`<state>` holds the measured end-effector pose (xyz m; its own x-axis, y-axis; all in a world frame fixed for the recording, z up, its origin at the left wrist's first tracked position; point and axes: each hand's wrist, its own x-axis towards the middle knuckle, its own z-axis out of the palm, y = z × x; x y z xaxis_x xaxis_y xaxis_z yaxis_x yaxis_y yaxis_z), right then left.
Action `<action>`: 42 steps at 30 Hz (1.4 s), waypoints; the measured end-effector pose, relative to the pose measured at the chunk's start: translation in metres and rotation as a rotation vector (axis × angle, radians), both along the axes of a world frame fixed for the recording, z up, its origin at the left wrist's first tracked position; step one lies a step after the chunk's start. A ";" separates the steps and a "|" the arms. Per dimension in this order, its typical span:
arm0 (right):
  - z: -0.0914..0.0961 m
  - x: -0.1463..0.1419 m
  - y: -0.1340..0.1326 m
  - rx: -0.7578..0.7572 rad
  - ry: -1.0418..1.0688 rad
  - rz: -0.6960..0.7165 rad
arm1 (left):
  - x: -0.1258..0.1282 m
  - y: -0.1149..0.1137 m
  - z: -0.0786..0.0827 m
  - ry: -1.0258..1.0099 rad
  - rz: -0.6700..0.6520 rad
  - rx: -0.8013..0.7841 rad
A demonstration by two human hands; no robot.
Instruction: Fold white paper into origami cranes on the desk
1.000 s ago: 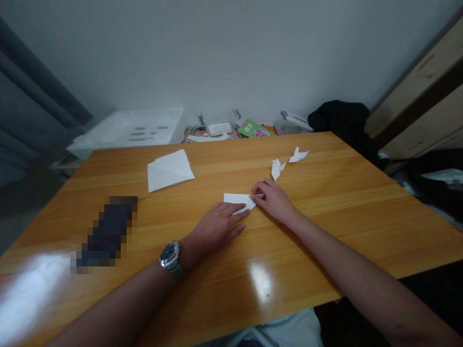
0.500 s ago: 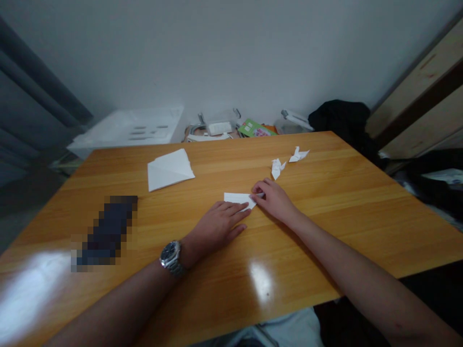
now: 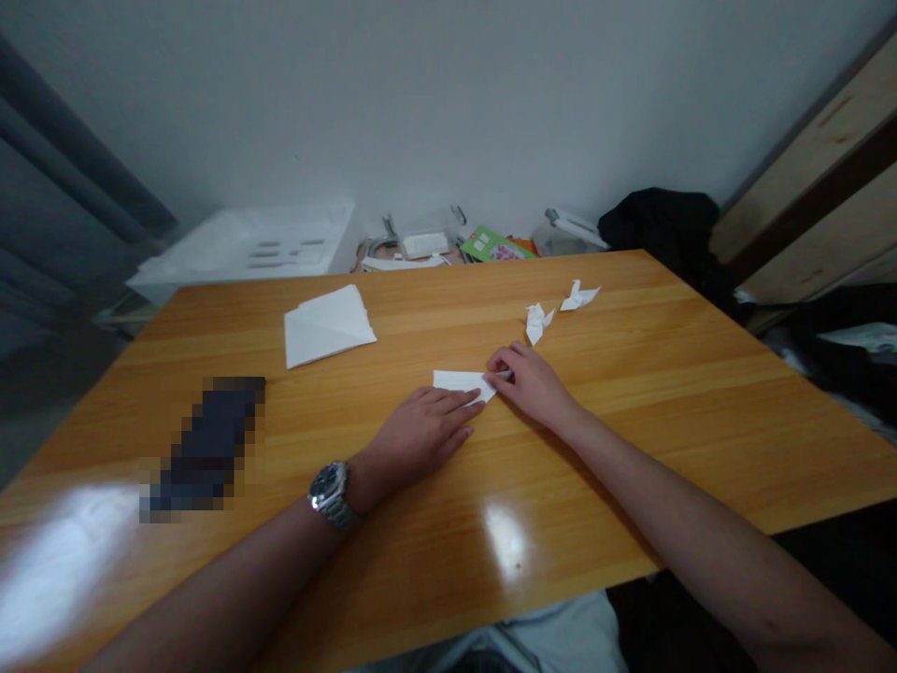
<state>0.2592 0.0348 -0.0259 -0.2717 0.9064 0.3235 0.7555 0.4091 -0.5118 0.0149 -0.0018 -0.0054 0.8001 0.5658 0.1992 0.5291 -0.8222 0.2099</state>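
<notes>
The left hand (image 3: 421, 426) lies flat and open across the folded paper (image 3: 455, 379); the right hand (image 3: 531, 385) pinches one end.

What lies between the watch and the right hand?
In the head view, the left hand lies next to the watch, then the folded paper, partly under the left hand and reaching the right hand.

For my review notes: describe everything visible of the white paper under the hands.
The white paper is a small, matte piece, apparently folded, lying on the glossy wooden table. Its far edge looks straight; its left end shows. The left hand rests flat-fingered over its near side, the right hand pinches its right end. Both hide parts of its outline.
</notes>
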 end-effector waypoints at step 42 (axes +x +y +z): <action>0.002 0.000 -0.002 0.012 0.006 0.015 | 0.005 -0.004 0.004 0.031 0.015 -0.015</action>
